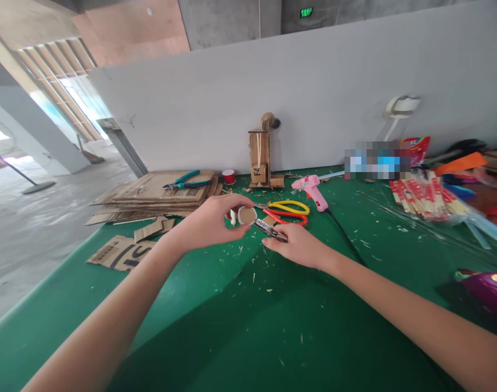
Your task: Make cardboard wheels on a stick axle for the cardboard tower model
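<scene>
Cardboard disc (247, 215), small and round with a pale rim, is held in the middle of the scene, above a green table (215, 326). It is pinched at its edge between the thumb and fingers of the left hand (215, 220), its brown face turned toward the viewer. By the right hand (295, 245), a silver metal tool (268, 228) with small dark holes is gripped and pointed left, its tip set at the disc's right rim; whether the 2 are touching cannot be told.

Just beyond the hands, scissors (289, 203) with 1 yellow and 1 red handle are laid on the table. To their right, a pink glue gun (309, 185) is placed on its side, and its black cord (346, 237) is trailed toward the near right. On the far left, a stack of cardboard sheets (150, 188) is topped by pliers (191, 184) with teal handles. Nearer, a printed cardboard piece (117, 253) is partly hidden by the left arm. At the far side, an upright cardboard model (259, 155) is stood before a pale partition (232, 98), with a red spool (228, 177) to its left. On the right, red-and-white packets (423, 198) are heaped. Small scraps are scattered across the tabletop.
</scene>
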`<state>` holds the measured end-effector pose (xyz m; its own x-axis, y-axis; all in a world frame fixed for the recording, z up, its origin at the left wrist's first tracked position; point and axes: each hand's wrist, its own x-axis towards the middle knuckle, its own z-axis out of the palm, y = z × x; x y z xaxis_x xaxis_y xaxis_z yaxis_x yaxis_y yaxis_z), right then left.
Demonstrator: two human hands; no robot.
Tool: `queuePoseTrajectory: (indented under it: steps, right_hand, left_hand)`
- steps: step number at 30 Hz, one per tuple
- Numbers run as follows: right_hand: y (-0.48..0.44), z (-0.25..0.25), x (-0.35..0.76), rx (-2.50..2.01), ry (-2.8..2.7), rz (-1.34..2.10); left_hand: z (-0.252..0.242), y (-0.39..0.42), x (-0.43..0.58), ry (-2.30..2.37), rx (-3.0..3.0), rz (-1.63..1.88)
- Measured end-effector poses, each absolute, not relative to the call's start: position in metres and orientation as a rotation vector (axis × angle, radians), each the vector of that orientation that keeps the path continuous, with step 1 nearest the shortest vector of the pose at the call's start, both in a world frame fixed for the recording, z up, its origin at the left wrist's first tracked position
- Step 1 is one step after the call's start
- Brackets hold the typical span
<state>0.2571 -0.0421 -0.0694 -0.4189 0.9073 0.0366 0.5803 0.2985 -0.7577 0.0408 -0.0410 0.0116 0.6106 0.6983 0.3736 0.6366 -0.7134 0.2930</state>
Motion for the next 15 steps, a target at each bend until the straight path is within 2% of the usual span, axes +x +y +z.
queuePoseTrajectory:
  steps: [7,12,15]
  right_hand:
    - [-0.041,-0.071,0.258,-1.330,-2.085,0.932]
    - [-0.039,-0.068,0.261,-1.345,-2.030,1.256]
    - [-0.036,-0.066,0.263,-1.347,-2.007,1.332]
  left_hand:
    - [0.008,-0.042,0.045,1.138,2.479,0.691]
    - [0.003,-0.039,0.054,1.082,1.975,0.733]
    - [-0.001,-0.036,0.057,1.125,1.782,0.742]
